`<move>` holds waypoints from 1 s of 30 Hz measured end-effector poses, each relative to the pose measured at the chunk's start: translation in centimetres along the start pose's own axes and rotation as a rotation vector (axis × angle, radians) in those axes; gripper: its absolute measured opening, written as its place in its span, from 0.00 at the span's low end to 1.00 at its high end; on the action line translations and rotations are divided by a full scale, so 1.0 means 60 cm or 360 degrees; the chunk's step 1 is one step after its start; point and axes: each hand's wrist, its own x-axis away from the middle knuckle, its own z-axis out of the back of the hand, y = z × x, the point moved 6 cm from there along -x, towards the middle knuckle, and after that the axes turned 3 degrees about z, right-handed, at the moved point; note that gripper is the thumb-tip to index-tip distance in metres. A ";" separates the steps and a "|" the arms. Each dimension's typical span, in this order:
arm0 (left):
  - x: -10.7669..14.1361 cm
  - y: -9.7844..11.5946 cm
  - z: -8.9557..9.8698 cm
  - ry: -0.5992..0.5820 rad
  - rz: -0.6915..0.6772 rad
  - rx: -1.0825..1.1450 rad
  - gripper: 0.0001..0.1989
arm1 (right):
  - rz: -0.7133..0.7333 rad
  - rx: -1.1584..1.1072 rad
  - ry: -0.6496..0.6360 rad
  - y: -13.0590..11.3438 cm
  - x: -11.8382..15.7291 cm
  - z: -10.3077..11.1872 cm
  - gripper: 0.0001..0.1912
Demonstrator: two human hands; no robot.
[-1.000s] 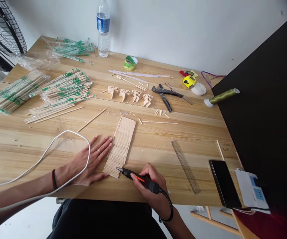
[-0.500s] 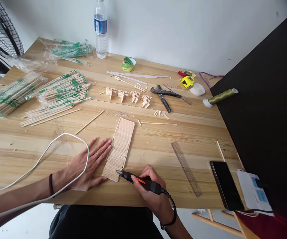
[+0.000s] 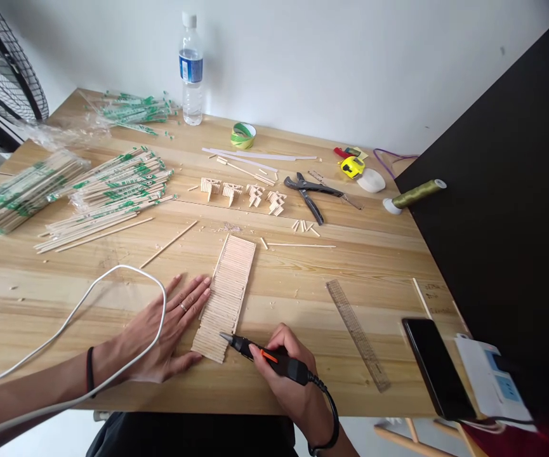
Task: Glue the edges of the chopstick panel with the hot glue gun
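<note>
A long panel of short wooden sticks (image 3: 229,285) laid side by side lies on the table, tilted slightly, with a thin stick along each long edge. My left hand (image 3: 169,330) rests flat at its left side, fingers stretched out and fingertips touching the edge. In my right hand (image 3: 297,381) is a black corded pen-shaped tool (image 3: 274,363) with an orange switch. Its grey pointed tip is at the panel's near end, on or just over the sticks; contact cannot be made out. A white cable (image 3: 126,266) loops over my left hand and forearm.
Several small stick assemblies (image 3: 231,192) stand behind the panel, beside black-handled cutters (image 3: 310,193). Bundles of wrapped chopsticks (image 3: 117,178) lie left. A clear ruler (image 3: 357,336), a phone (image 3: 438,368) and a power strip (image 3: 493,374) lie right. A water bottle (image 3: 191,76) stands at the wall.
The camera view has tilted, so everything sits slightly lower in the picture. The tool tip has shifted a little away from the panel's near end. My left hand stays at the panel's side.
</note>
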 end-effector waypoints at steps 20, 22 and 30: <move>0.004 0.009 0.008 0.0006 0.0053 0.0062 0.55 | 0.0070 0.0016 -0.0053 0.023 -0.004 -0.002 0.17; 0.006 0.008 0.006 0.0007 0.0060 0.0075 0.55 | 0.0061 0.0045 -0.0021 0.022 -0.005 -0.001 0.17; 0.010 0.003 -0.004 0.0098 0.0046 0.0084 0.53 | 0.0332 0.0035 0.0075 0.005 -0.008 -0.007 0.16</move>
